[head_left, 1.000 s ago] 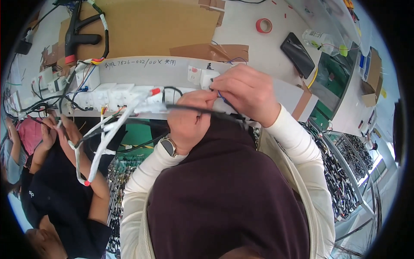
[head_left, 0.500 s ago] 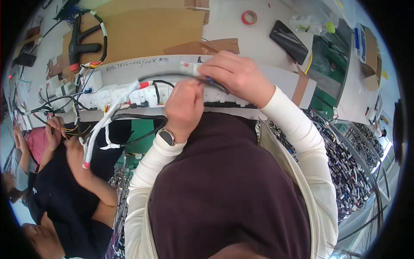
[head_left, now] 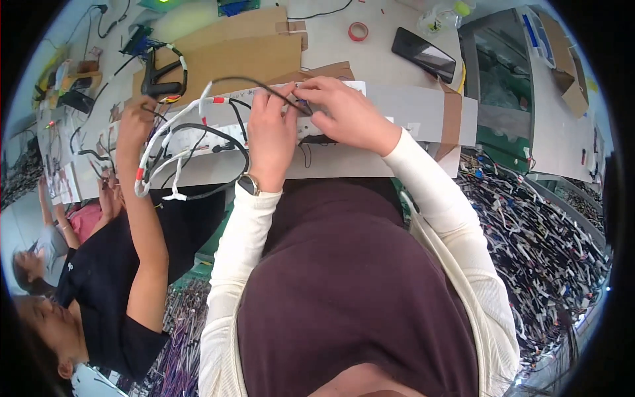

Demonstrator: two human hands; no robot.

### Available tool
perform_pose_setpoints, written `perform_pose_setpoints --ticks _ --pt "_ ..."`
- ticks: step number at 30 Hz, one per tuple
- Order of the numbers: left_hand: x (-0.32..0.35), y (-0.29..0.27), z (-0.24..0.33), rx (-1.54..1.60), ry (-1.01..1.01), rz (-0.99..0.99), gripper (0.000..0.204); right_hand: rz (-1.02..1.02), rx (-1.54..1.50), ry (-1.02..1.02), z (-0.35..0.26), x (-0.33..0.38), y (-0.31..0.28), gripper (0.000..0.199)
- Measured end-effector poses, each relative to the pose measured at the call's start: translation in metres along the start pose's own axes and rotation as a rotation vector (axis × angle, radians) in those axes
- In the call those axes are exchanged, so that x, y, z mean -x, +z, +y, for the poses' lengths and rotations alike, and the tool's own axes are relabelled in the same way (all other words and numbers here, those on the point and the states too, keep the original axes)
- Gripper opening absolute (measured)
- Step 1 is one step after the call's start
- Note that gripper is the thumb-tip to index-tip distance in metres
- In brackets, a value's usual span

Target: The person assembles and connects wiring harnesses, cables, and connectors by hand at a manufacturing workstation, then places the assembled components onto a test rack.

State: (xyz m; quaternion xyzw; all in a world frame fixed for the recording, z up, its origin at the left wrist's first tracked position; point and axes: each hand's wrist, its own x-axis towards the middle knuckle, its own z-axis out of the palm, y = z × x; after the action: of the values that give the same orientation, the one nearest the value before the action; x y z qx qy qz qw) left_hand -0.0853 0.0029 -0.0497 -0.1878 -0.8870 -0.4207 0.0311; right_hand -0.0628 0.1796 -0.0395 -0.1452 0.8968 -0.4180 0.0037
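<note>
A thin black cable arches out of a wiring harness wrapped in white and black, with red tape bands. My left hand has its fingers closed on this cable close to its end. Facing it, my right hand pinches the same end between thumb and fingers, where a small bluish bit shows. The exact tip is hidden by my fingers. Below both hands, a row of white connector blocks runs along a long board, and the harness lies over its left part.
A co-worker's hand reaches over the board at left. Behind the board are brown cardboard, a black tool with a handle, red tape, a black phone and a clear bottle. Bundled cables hang at right.
The view has shifted, and my hands have come closer together at the cable end. The co-worker's arm has risen from beside the table edge to over the board.
</note>
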Motion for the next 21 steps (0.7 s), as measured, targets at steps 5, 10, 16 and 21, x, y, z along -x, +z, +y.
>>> perform_pose_setpoints --ticks 5,10,16,21 --pt "-0.006 0.001 0.001 0.060 0.042 -0.030 0.033 0.089 0.019 -0.010 -0.013 -0.001 0.003 0.035" --pt "0.015 0.008 0.003 -0.058 0.076 0.046 0.049 0.156 0.097 -0.057 -0.004 -0.006 0.016 0.020" --pt "0.098 0.014 0.039 -0.207 0.225 0.277 0.056 0.209 0.371 0.030 -0.014 -0.007 0.039 0.015" --pt "0.226 0.004 0.032 -0.144 0.088 0.228 0.043 0.338 0.202 -0.016 -0.009 0.002 0.039 0.011"
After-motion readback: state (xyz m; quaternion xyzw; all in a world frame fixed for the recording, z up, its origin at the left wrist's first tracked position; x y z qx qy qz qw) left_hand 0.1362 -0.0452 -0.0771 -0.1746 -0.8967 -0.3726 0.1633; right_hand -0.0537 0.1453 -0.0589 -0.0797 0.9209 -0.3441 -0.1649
